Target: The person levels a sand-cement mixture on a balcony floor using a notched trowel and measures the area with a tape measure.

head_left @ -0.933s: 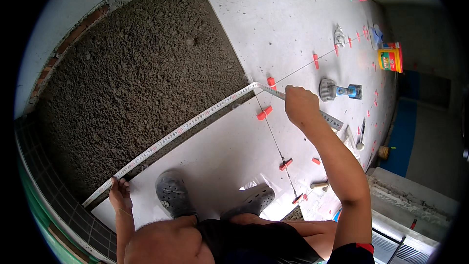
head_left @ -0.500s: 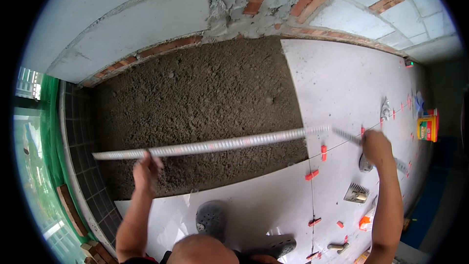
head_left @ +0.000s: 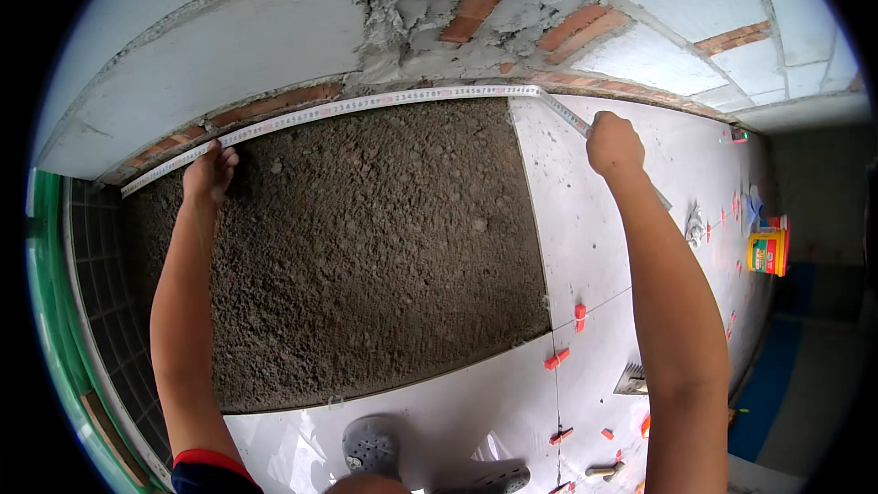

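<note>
A white tape measure blade (head_left: 393,98) with printed marks stretches along the foot of the far wall, over the far edge of a rough grey-brown mortar bed (head_left: 384,256). Near its left end, my left hand (head_left: 210,174) is closed on it with thumb and fingers. My right hand (head_left: 615,144) makes a fist around the blade above the pale floor tiles (head_left: 594,229). Between the hands the blade kinks downward close to the bed's right edge, and a short length shows past my right fist. Whether a tape case exists is hidden.
Red tile wedges (head_left: 580,316) stand along the tile joints. A notched trowel (head_left: 631,380) and a small handled tool (head_left: 604,471) lie at the lower right. Farther right is a yellow and red bucket (head_left: 768,250). Grey clogs (head_left: 370,446) are on the near tiles.
Both hands have carried the tape blade away from me, from across the near part of the mortar bed to the wall's foot. The view has shifted somewhat too.
</note>
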Demonstrator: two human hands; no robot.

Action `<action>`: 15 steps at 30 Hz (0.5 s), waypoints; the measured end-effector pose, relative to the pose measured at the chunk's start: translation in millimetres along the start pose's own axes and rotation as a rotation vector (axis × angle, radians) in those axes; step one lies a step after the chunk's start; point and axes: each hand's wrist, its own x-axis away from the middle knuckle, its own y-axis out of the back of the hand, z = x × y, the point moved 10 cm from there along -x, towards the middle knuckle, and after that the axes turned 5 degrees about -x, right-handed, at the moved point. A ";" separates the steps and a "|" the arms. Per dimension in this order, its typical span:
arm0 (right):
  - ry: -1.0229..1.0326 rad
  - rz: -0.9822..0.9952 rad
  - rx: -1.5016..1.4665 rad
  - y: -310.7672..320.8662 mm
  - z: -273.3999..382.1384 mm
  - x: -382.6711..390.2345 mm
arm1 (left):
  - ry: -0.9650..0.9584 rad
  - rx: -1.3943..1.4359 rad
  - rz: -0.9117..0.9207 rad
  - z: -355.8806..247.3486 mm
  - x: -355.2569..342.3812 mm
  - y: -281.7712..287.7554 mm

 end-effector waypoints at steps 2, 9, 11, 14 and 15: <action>0.003 0.016 -0.002 -6.8 5.6 -4.6 | -0.001 -0.025 0.006 1.3 -12.8 16.1; 0.040 0.039 0.002 -24.1 25.8 -16.6 | 0.029 -0.027 -0.028 9.0 -36.9 50.4; 0.044 0.039 -0.010 -24.4 33.6 -18.2 | 0.004 -0.012 -0.023 5.9 -38.3 57.8; 0.045 0.051 -0.003 -29.9 39.7 -21.1 | 0.007 -0.038 -0.022 5.8 -39.1 61.5; 0.046 0.056 0.000 -31.0 40.8 -21.8 | 0.015 -0.042 -0.026 6.9 -38.7 60.8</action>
